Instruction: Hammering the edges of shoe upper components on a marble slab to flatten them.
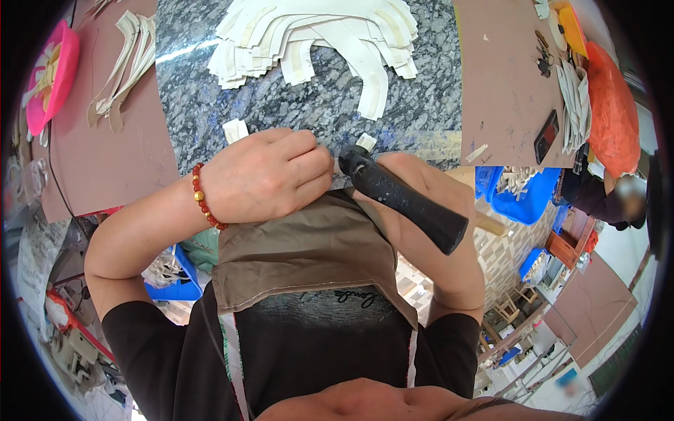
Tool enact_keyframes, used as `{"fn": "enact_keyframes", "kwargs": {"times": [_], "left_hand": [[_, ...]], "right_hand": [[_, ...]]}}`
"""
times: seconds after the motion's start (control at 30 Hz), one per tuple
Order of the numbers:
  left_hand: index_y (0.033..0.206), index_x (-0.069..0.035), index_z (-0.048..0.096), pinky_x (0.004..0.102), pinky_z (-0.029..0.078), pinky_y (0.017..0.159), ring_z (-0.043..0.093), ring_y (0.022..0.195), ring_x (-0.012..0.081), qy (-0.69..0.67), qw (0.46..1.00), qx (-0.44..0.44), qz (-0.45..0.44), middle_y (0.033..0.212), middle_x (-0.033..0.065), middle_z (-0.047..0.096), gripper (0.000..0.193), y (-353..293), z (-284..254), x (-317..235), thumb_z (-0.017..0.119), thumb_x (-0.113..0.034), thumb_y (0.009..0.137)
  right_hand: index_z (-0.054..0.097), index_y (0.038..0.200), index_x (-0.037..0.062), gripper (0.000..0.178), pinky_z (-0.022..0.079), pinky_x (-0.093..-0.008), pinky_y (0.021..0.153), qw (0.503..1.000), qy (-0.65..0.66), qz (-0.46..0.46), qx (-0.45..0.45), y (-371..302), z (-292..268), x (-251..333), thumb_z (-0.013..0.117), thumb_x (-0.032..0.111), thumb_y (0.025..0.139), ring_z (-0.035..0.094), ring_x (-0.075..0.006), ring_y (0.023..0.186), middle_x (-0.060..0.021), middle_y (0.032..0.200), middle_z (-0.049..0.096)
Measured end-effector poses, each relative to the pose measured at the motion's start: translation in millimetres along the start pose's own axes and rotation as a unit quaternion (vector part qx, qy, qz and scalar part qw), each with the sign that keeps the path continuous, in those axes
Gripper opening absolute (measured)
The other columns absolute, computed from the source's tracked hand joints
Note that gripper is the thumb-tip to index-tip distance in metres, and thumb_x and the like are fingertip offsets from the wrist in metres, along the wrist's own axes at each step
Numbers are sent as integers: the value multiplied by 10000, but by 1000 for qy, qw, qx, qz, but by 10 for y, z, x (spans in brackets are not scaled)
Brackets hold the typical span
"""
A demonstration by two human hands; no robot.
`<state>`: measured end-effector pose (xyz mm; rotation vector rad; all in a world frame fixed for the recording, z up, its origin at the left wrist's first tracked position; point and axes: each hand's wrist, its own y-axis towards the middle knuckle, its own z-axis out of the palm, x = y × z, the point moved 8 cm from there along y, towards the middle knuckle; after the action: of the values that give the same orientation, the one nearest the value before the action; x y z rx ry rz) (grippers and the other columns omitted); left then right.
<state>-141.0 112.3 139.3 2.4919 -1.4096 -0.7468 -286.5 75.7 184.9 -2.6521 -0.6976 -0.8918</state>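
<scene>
My right hand is closed round the wooden handle of a hammer. Its black head has a rounded face toward the table and a long, flared end pointing up. My left hand, with a red bead bracelet at the wrist, lies at the table's near edge with fingers curled. Whatever is under those fingers is hidden. One white strip end sticks out beyond the left hand, another beside the hammer face. Whether they belong to one piece, I cannot tell.
A pile of curved white strips covers the far part of the speckled stone slab. More strips and a pink basin are at left. At right lie a phone, keys and an orange-red bag.
</scene>
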Motion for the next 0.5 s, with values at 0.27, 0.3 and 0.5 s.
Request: {"fn": "enact_keyframes", "kwargs": {"times": [0.27, 0.3, 0.5], "left_hand": [[1058, 11, 701, 344, 545, 723, 616, 874, 228, -56, 998, 4, -22, 993, 81, 603, 308, -15, -33, 65, 697, -110, 775], [1058, 11, 701, 344, 545, 723, 616, 874, 228, -55, 998, 4, -23, 993, 81, 603, 308, -46, -56, 67, 697, -110, 775], [1063, 8, 691, 363, 549, 727, 611, 884, 250, -39, 999, 29, -20, 995, 91, 595, 310, -96, -40, 41, 691, -109, 775]], "right_hand": [[728, 996, 33, 259, 533, -327, 649, 1000, -1, -11, 13, 24, -29, 68, 893, 166, 847, 695, -257, 713, -100, 859, 714], [730, 1004, 31, 260, 535, -327, 650, 998, -42, -22, 49, 33, 0, 84, 890, 166, 851, 695, -268, 713, -101, 862, 714], [732, 1004, 22, 265, 538, -337, 641, 998, 51, 32, -2, 58, -101, 48, 895, 153, 842, 689, -288, 691, -117, 843, 710]]}}
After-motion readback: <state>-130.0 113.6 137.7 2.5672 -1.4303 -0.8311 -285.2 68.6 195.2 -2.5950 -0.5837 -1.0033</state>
